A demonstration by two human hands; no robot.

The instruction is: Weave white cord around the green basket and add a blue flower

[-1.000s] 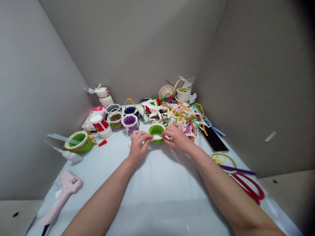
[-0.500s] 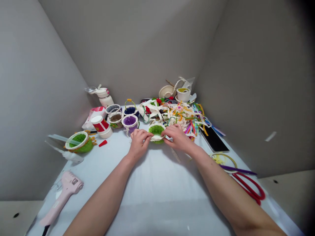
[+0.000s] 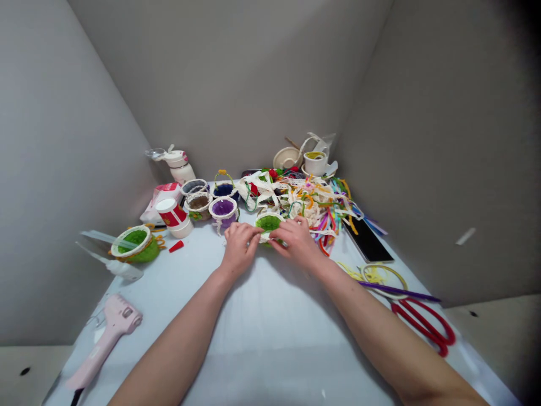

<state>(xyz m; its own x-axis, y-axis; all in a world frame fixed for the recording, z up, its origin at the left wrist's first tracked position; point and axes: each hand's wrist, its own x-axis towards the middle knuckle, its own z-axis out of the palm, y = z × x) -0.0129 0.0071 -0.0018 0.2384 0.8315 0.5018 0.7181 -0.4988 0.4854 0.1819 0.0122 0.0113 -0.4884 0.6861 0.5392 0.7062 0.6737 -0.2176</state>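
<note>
Between my hands sits a small green basket (image 3: 267, 221) with a white rim, upright on the table. My left hand (image 3: 242, 243) pinches the near left part of that rim between thumb and fingers. From the other side my right hand (image 3: 296, 239) pinches white lace trim (image 3: 265, 237) against the near rim, close to the left fingertips. The fingers cover much of the basket's front wall. Just left of it stands a purple-lined basket (image 3: 224, 209) with a white rim and hanging lace.
Behind lies a heap of lace and coloured strips (image 3: 310, 203). At left are a pink glue gun (image 3: 112, 332), a larger green basket (image 3: 139, 248), a glue bottle (image 3: 124, 269) and a red-labelled jar (image 3: 173, 217). At right are a phone (image 3: 368, 239) and red-handled scissors (image 3: 426, 324).
My right hand has shifted left along the basket's near rim, closer to my left hand. My left hand has stayed almost in place.
</note>
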